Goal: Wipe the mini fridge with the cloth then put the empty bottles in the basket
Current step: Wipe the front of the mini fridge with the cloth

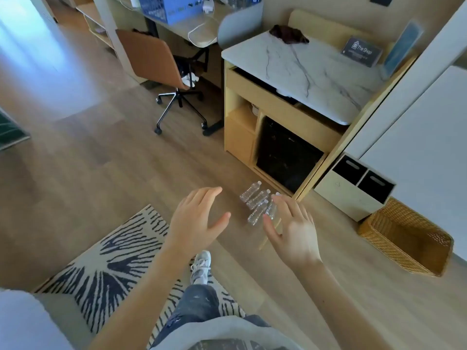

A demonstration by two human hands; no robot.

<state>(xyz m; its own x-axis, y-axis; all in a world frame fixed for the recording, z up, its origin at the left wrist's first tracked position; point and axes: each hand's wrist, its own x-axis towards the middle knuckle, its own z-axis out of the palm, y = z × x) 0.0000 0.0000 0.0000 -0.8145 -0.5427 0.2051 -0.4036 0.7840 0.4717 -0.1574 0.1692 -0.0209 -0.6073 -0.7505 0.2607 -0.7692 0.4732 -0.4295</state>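
Several clear empty plastic bottles (254, 200) lie side by side on the wooden floor in front of the cabinet. The black mini fridge (286, 154) sits low in the wooden cabinet, its door closed. A dark brown cloth (289, 34) lies bunched on the marble countertop (316, 72) at its far end. The woven basket (406, 238) stands on the floor at the right, with nothing visible inside. My left hand (194, 221) hovers with spread fingers left of the bottles. My right hand (293, 228) is also spread, partly covering the nearest bottle. Both hold nothing.
A brown swivel chair (156, 61) stands at a desk behind. A white unit with two black bins (358, 178) sits between cabinet and basket. A patterned rug (113, 253) lies under my feet. A small sign (361, 51) stands on the countertop.
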